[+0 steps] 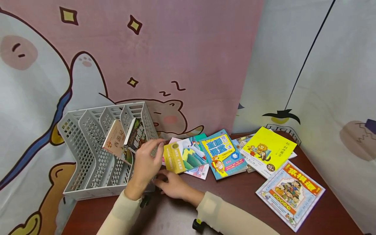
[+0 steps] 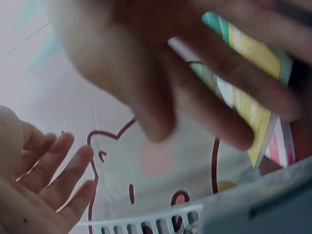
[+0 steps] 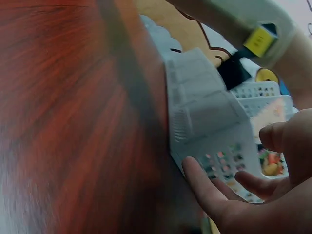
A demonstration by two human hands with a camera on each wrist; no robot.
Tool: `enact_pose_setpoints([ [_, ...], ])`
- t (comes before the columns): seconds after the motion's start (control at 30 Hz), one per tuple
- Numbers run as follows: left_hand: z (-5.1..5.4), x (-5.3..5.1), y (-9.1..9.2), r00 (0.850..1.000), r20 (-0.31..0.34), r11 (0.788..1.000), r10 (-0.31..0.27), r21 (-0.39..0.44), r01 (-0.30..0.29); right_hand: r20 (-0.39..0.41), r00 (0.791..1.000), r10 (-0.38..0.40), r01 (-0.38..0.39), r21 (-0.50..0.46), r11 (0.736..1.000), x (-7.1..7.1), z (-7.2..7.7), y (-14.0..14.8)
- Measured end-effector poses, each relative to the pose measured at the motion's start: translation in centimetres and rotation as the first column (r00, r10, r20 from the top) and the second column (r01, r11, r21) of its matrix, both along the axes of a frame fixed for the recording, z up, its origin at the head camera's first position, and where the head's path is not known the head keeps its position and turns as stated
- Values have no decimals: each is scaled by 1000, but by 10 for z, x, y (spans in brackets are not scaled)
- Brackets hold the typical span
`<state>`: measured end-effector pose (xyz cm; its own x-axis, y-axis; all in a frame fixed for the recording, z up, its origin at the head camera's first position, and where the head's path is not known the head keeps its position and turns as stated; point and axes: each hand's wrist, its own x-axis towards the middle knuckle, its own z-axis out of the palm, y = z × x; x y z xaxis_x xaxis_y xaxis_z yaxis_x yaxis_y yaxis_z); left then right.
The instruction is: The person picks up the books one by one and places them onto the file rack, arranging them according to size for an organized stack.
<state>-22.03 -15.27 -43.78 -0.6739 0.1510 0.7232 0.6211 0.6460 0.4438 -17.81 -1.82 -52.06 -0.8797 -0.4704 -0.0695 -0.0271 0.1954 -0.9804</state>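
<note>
A grey slotted file rack (image 1: 100, 192) stands at the left of the table, with a beige book (image 1: 117, 138) and a dark-covered book (image 1: 136, 135) in separate slots. My left hand (image 1: 147, 164) is over the rack's right end, fingers loosely bent and nothing visible in them. Low beside the rack's front right corner is my right hand (image 1: 174, 186). In the right wrist view, the right hand (image 3: 253, 180) has its fingers spread at the rack's side panel (image 3: 204, 112); whether they touch cannot be told. Both hands appear empty in the left wrist view, one blurred.
Right of the hands lie a yellow-and-green book (image 1: 176, 160), a blue book (image 1: 224, 155), a bright yellow book (image 1: 270, 148) over other books, and a light blue book (image 1: 290, 195) near the table's right edge. A printed cloth (image 1: 188, 65) hangs behind.
</note>
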Motion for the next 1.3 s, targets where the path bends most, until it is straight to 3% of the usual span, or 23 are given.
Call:
enact_pose_setpoints([
  [0.2, -9, 7, 15, 994, 44, 995, -99, 6, 99, -2, 1000, 0, 0, -19, 1000, -1, 13, 33],
  [0.33, -17, 12, 27, 980, 137, 989, -143, 51, 137, 50, 999, -19, 18, 10, 1000, 0, 22, 69],
  [0.43, -23, 15, 38, 959, 227, 985, -168, 80, 154, 73, 996, -49, 45, 51, 998, 3, 26, 99],
  [0.53, -28, 18, 51, 919, 346, 981, -188, 110, 159, 75, 994, -74, 67, 97, 993, 7, 27, 127],
  [0.67, -36, 26, 73, 825, 515, 972, -231, 150, 178, 45, 997, -60, 55, 119, 991, 15, 26, 160],
  [0.77, -46, 35, 91, 762, 587, 962, -274, 164, 220, 44, 998, -37, 33, 98, 995, 22, 25, 184],
  [0.83, -53, 41, 103, 727, 615, 952, -304, 169, 255, 64, 997, -34, 28, 94, 995, 29, 26, 200],
  [1.03, -65, 59, 135, 645, 652, 910, -399, 192, 368, 87, 996, -35, 24, 121, 992, 47, 26, 247],
  [1.17, -69, 68, 156, 588, 685, 891, -430, 215, 401, 94, 989, -112, 94, 176, 980, 53, 29, 278],
  [1.3, -71, 77, 177, 576, 713, 891, -399, 152, 428, 82, 974, -212, 183, 272, 945, 54, 32, 310],
])
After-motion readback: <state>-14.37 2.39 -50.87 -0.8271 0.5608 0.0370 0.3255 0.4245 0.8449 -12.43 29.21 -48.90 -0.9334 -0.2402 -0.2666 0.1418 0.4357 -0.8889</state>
